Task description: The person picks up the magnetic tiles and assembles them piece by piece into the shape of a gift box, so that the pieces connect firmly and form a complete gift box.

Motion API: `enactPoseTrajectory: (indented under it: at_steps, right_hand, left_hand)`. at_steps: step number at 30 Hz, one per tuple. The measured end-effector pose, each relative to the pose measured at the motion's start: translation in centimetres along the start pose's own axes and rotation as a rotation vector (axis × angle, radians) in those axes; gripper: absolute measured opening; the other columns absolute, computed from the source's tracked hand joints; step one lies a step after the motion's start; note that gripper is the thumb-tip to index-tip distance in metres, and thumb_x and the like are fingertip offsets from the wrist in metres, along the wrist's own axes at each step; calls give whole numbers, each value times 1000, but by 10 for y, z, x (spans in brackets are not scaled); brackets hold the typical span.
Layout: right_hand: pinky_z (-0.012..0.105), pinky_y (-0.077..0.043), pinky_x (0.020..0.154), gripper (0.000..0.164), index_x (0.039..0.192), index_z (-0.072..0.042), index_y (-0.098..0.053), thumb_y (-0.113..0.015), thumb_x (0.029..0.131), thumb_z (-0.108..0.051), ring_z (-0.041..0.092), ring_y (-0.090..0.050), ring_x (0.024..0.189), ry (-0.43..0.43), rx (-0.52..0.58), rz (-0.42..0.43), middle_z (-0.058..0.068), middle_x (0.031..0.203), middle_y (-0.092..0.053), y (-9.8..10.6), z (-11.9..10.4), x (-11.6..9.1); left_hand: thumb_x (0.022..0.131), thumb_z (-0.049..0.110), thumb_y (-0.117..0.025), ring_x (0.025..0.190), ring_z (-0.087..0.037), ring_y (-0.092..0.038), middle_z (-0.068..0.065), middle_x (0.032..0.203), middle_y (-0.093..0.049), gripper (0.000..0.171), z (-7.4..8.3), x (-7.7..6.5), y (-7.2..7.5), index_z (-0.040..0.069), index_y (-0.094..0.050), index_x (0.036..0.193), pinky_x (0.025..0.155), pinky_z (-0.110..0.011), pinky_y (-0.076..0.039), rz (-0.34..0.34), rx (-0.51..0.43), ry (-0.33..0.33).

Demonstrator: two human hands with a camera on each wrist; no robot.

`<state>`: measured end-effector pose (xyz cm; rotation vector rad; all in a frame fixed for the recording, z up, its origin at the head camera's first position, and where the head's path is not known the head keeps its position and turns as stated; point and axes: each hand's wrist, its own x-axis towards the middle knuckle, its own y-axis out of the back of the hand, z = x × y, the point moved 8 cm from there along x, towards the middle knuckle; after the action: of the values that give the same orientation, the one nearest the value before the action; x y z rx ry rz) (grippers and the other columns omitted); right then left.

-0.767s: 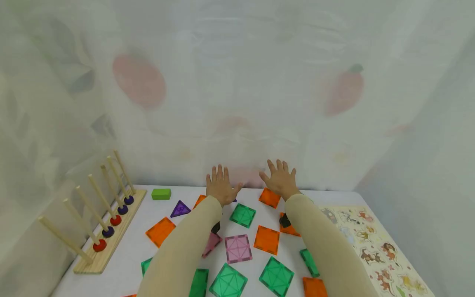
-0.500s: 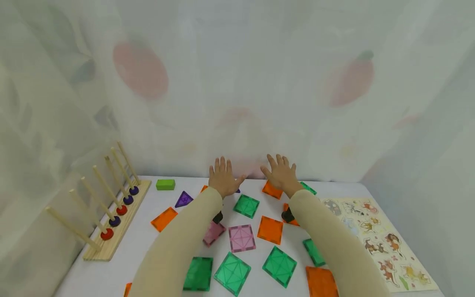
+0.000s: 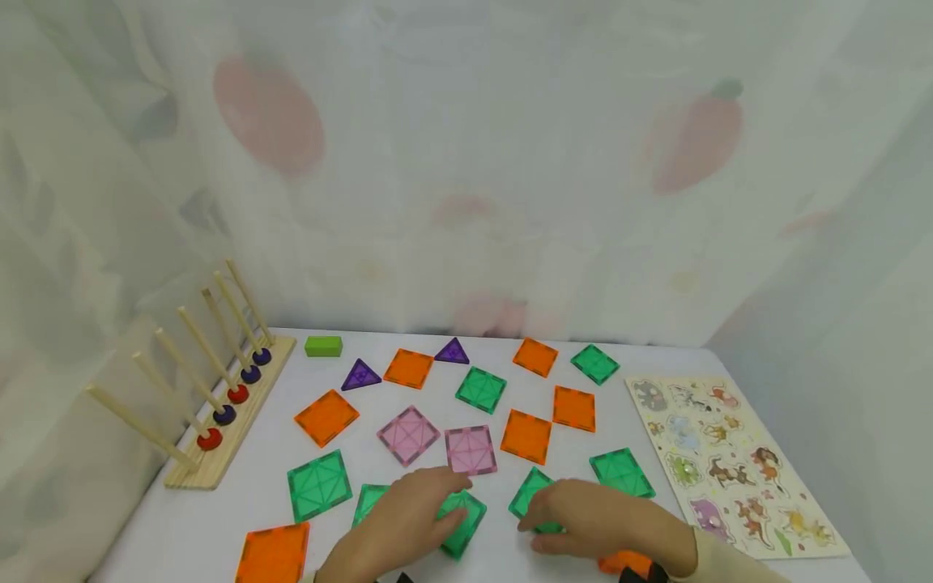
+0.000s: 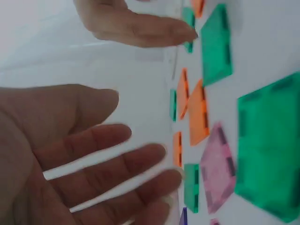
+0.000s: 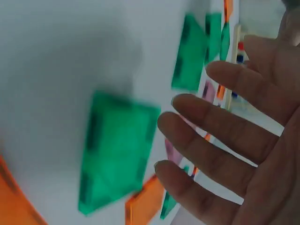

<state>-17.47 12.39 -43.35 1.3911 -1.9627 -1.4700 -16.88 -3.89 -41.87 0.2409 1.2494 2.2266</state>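
Low over the near part of the white table, my left hand (image 3: 404, 520) hovers with relaxed, slightly spread fingers and holds nothing. A green square magnetic tile (image 3: 469, 530) lies beside its fingertips, partly covered, and another green tile (image 3: 368, 500) shows behind the hand. My right hand (image 3: 594, 518) is above a green tile (image 3: 530, 488), which it partly hides. Both wrist views show the palms bare: the left hand (image 4: 89, 154) and the right hand (image 5: 248, 136) are apart from the tiles. Pink tiles (image 3: 470, 450) and orange tiles (image 3: 526, 437) lie just beyond the hands.
On the left stands a wooden peg rack (image 3: 240, 437) with red and dark blue beads. A green block (image 3: 324, 346) and purple triangular tiles (image 3: 361, 375) are at the back. An animal puzzle board (image 3: 736, 470) lies on the right. A pale curtain (image 3: 466, 162) hangs behind the table.
Both hands have come back from the far edge, where they were stretched forward, to the near part of the table. The tiles around the middle are now uncovered. The head view has tilted slightly downward.
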Motion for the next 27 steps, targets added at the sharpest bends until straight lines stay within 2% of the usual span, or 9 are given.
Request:
enactPoseTrajectory:
  at_steps: [3, 6, 8, 10, 13, 18, 24, 27]
  right_hand:
    - [25, -54, 83, 30, 120, -29, -66, -53, 97, -42, -3, -59, 100, -21, 116, -57, -19, 112, -65, -24, -15, -9]
    - [25, -54, 80, 28, 119, -32, -66, -52, 97, -43, -3, -58, 98, -52, 170, -39, -21, 111, -63, -34, -20, -14]
    - [26, -54, 81, 28, 118, -32, -66, -51, 97, -43, -3, -58, 97, -64, 182, -16, -22, 110, -63, -37, -20, -15]
    - [27, -53, 82, 28, 118, -29, -67, -51, 97, -42, -3, -58, 98, -60, 158, 15, -21, 109, -64, -35, -19, -15]
    - [28, -54, 82, 28, 115, -27, -68, -54, 96, -42, -1, -59, 98, -109, 120, 62, -19, 108, -65, -28, -13, -16]
    - [32, -55, 83, 28, 113, -25, -70, -59, 94, -41, 3, -62, 99, -218, 65, 167, -15, 108, -67, -16, 4, -12]
    - [32, -55, 81, 21, 107, -24, -73, -64, 91, -34, 7, -62, 94, -279, -26, 286, -13, 102, -68, -19, 18, -5]
    - [30, -55, 78, 19, 105, -23, -73, -67, 89, -32, 8, -61, 90, -290, -83, 321, -12, 98, -67, -24, 21, -6]
  left_hand:
    - [90, 35, -65, 101, -9, -61, 9, 111, -67, 30, 3, -8, -20, 20, -67, 116, 88, -33, -53, -45, -15, -7]
    - [90, 36, -66, 96, -4, -60, 12, 106, -66, 28, 7, -9, -33, 20, -68, 113, 84, -30, -54, -97, -3, -24]
    - [89, 37, -66, 95, -3, -59, 12, 105, -66, 29, 9, -8, -39, 20, -68, 113, 83, -28, -54, -103, 31, -39]
    - [89, 35, -66, 96, -5, -59, 11, 107, -65, 30, 11, -7, -42, 20, -67, 114, 83, -28, -54, -76, 67, -57]
    - [87, 33, -70, 108, -15, -55, 3, 121, -60, 35, 12, -5, -43, 21, -65, 119, 88, -35, -53, -18, 164, -71]
    - [82, 25, -75, 128, -34, -42, -10, 142, -46, 42, 5, -4, -45, 19, -64, 122, 96, -50, -49, 47, 264, -33]
    - [79, 19, -78, 133, -39, -42, -11, 142, -49, 42, -2, 3, -49, 17, -66, 119, 101, -52, -46, 106, 294, -24]
    - [76, 22, -81, 132, -35, -44, -9, 140, -52, 47, -9, 9, -52, 18, -65, 121, 101, -49, -46, 81, 310, 7]
